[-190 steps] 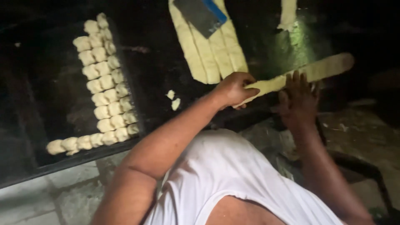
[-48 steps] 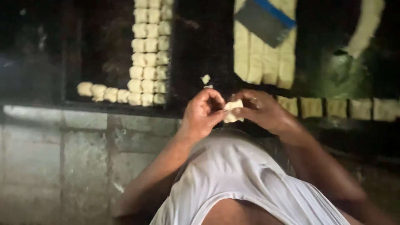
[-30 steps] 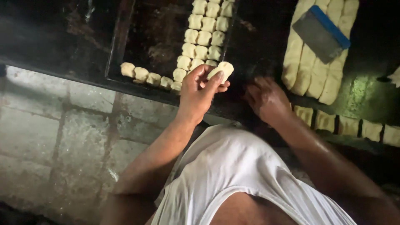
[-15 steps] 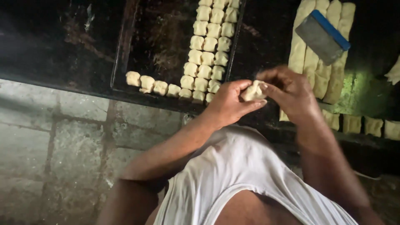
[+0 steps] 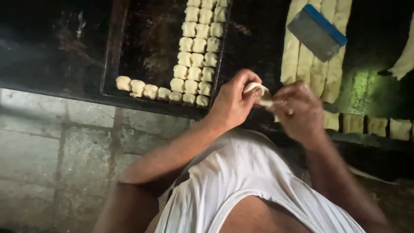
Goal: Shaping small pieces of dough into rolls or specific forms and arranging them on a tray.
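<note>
My left hand (image 5: 233, 101) and my right hand (image 5: 296, 110) meet over the front edge of a dark worktop, both pinching one small pale dough piece (image 5: 258, 91) between their fingers. To the left lies a black baking tray (image 5: 138, 51) with several shaped dough pieces (image 5: 196, 58) set in rows along its right side and front edge. Behind my right hand lie long dough strips (image 5: 308, 64) side by side, with a metal scraper with a blue handle (image 5: 317, 32) resting on them. Cut square dough pieces (image 5: 366, 125) line the worktop's front edge to the right.
A rough grey tiled floor (image 5: 56, 146) shows at lower left, below the worktop's edge. My white vest (image 5: 241, 185) fills the bottom centre. Another dough strip (image 5: 405, 56) lies at the far right edge.
Earlier my hands handled a long dough strip. One second ago my left hand held a piece over the tray; since then both hands have come together on a dough piece.
</note>
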